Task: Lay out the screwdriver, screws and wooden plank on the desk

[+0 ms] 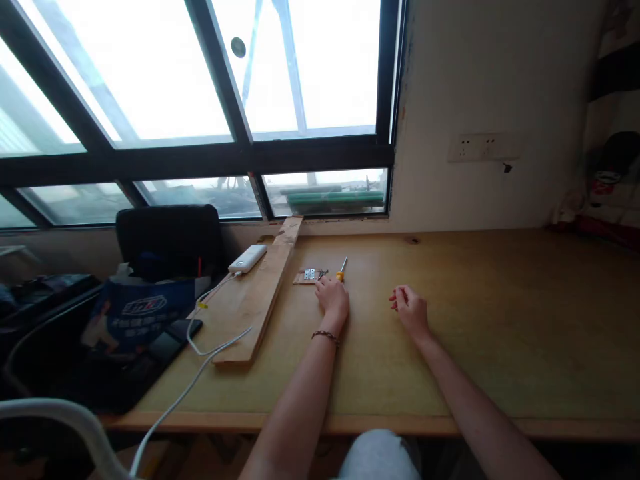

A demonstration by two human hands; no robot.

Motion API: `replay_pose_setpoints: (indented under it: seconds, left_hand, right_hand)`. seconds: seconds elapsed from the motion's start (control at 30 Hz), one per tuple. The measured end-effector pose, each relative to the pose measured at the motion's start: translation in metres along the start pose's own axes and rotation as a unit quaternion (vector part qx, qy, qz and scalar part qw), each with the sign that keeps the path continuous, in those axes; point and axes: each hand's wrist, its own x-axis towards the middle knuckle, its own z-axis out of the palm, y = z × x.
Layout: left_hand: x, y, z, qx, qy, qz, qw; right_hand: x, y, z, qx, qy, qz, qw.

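My left hand (332, 297) rests low on the table, palm down, fingers slightly apart and reaching to several small dark pieces that look like screws (323, 273). Whether its fingertips touch them is hard to see. Just beyond it lies a small flat wooden piece (300, 277) bearing a silver metal hinge (309, 274). A screwdriver (342, 271) with a yellow handle lies beside the left knuckles, its shaft pointing away from me. Farther right, my right hand (411, 311) is held over the table with its fingers curled together; anything between them is too small to make out.
A long wooden board (257, 307) lies to the left, with a white power bank (249, 259) and white cable (213, 353) on it. Past the table's left edge, a black chair (169, 233) holds a blue bag (145, 307). A window and wall stand behind the table (500, 320).
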Motion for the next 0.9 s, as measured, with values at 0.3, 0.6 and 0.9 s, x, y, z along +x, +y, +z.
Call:
replay_pose_setpoints:
  seconds: [0.3, 0.6, 0.9]
  left_hand:
    - [-0.036, 0.058, 0.01, -0.565, -0.178, -0.04, 0.805]
    - [-0.072, 0.073, 0.001, -0.486, -0.195, 0.157, 0.837]
    - [-0.066, 0.061, 0.001, -0.196, -0.164, 0.319, 0.912]
  right_hand:
    - [0.008, 0.0, 0.008, 0.183, -0.066, 0.068, 0.979]
    - [0.016, -0.003, 0.0, 0.173, -0.002, 0.116, 0.978]
    - [0.07, 0.021, -0.094, -0.371, 0.081, 0.102, 0.919]
